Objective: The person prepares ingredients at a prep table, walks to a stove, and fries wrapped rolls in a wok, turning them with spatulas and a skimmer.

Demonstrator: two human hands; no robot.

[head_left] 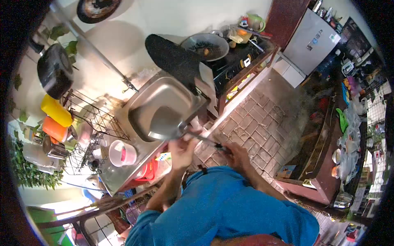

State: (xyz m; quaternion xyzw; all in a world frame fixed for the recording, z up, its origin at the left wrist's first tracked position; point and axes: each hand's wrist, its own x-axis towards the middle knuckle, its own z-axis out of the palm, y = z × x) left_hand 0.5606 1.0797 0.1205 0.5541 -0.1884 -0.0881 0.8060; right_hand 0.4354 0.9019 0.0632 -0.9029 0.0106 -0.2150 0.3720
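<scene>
A metal pan-like utensil (166, 124) with a long dark handle is tilted over the front edge of the steel sink (161, 96). My right hand (234, 156) is closed around the end of its handle. Near the base of the handle, my left hand (182, 151) touches the rim; it is blurred, and its fingers are hard to make out. To the left of the sink, a pinkish white tub (122, 153) stands on the steel counter.
Behind the sink is a wire rack (98, 119) near orange and yellow containers. A wok (205, 46) sits on the stove at the back. The refrigerator (311, 41) stands back right, a wooden cabinet (305, 189) at right.
</scene>
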